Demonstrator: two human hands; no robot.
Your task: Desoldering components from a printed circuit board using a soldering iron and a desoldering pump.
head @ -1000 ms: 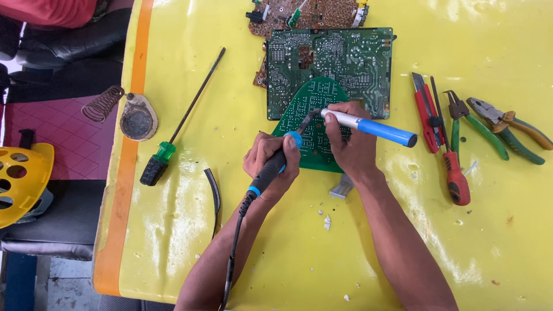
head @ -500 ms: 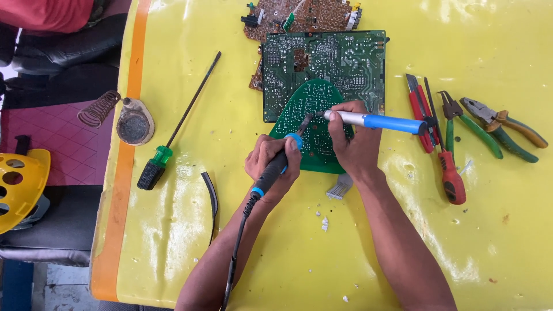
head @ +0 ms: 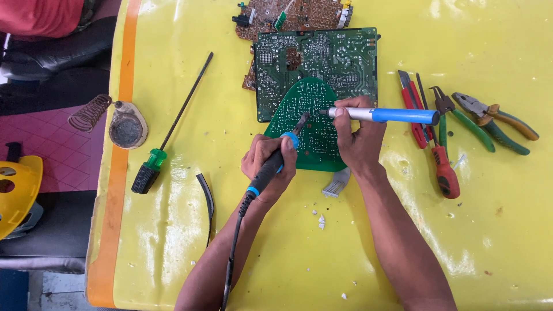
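My left hand grips a soldering iron with a black and blue handle, its tip resting on a small rounded green circuit board. My right hand holds a blue and silver desoldering pump, whose nozzle points left at the same spot on the board. The small board lies partly over a larger rectangular green circuit board. A brown circuit board sits behind it at the table's far edge.
A long green-handled screwdriver lies to the left on the yellow table, with a soldering iron stand at the edge. Red screwdriver, red cutter and green pliers lie to the right. A small brush sits below the board.
Both hands stay on the small board; the view has shifted slightly. The pump and iron tips remain together at the same spot.
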